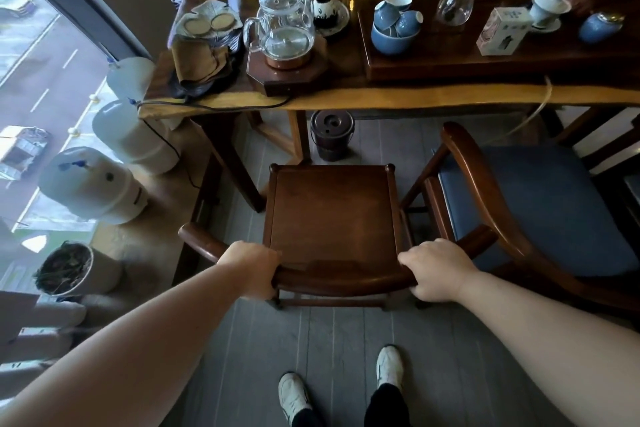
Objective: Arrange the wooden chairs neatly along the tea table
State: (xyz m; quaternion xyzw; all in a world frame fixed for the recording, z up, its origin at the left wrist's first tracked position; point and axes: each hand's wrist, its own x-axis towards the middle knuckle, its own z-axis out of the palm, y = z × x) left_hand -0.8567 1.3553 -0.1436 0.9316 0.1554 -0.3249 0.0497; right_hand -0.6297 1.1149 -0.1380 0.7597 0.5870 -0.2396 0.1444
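Both hands clamp the curved back rail of a bare wooden chair: left hand and right hand. It faces the tea table, just beside a blue-cushioned armchair. On the table stands a glass kettle.

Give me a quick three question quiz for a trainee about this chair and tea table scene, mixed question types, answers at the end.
1. True or false: both hands grip the bare wooden chair's curved back rail.
2. The blue-cushioned chair stands on the bare chair's: A) left B) right
3. What sits on the floor under the tea table, ahead of the bare chair?

Key: 1 true, left hand and right hand; 2 B; 3 a dark lidded bucket.
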